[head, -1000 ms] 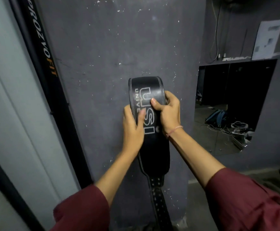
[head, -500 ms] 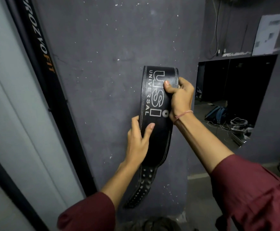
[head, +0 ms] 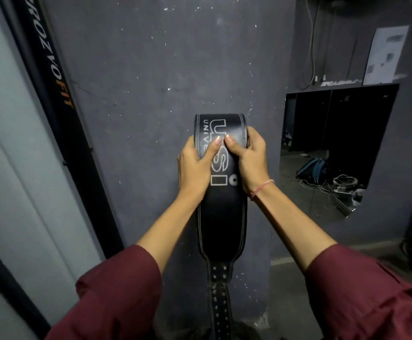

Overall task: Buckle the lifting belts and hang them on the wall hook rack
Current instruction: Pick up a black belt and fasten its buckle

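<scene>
- Holds the lifting belt (head: pixel 220 217) upright just in front of the grey wall (head: pixel 138 94), printed face toward the camera.
- Keeps the long axis near vertical. Has the wide padded part uppermost, curving away over the top, and the narrow punched strap (head: pixel 220 303) hanging straight down and out of the bottom of the view.
- Carries white lettering that runs down the length of the leather, partly hidden under the thumbs.
- Grips the wide part from both edges, left hand (head: pixel 195 168) on the left edge and right hand (head: pixel 250 163) on the right. Has the fingers of each curled round behind and clamped on the leather, thumbs pressed side by side on the front.
- Shows no buckle and no fastened end, so cannot tell whether the buckling is done. Hides both ends behind the belt or below the frame.
- Shows no hook rack either, only bare speckled wall above the belt. Judged as not yet hung.
- Leaves, on that reading, the lift to a hook and the letting go. Shows no other belts here.
- Frames the arms in dark red sleeves (head: pixel 116 298) at the lower corners.
- Has a slanted black post (head: pixel 52 77) with lettering at far left. At right, has a dark rectangular panel (head: pixel 335 143), mirror or opening not clear, showing floor, cables and a blue bag, with a paper sheet (head: pixel 385 55) above it.
</scene>
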Demonstrator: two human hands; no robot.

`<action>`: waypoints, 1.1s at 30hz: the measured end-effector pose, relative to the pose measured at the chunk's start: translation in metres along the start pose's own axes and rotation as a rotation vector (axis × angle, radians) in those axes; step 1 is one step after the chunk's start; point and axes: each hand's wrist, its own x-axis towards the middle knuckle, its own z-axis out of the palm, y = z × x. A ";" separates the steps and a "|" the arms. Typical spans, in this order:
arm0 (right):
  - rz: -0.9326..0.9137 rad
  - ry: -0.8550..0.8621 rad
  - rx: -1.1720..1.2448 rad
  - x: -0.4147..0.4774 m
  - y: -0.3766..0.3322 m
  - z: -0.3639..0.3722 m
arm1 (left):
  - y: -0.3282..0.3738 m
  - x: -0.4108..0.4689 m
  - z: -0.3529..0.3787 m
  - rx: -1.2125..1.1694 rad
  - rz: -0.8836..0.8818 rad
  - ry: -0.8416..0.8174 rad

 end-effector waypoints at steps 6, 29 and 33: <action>0.175 -0.170 -0.073 -0.067 0.051 -0.037 | -0.008 0.011 -0.005 -0.015 0.028 0.124; 0.237 -0.245 -0.114 -0.067 0.052 -0.030 | -0.028 0.012 -0.010 0.149 0.101 0.176; 0.315 -0.112 0.083 -0.009 0.010 -0.003 | -0.038 -0.010 -0.005 0.140 0.135 0.111</action>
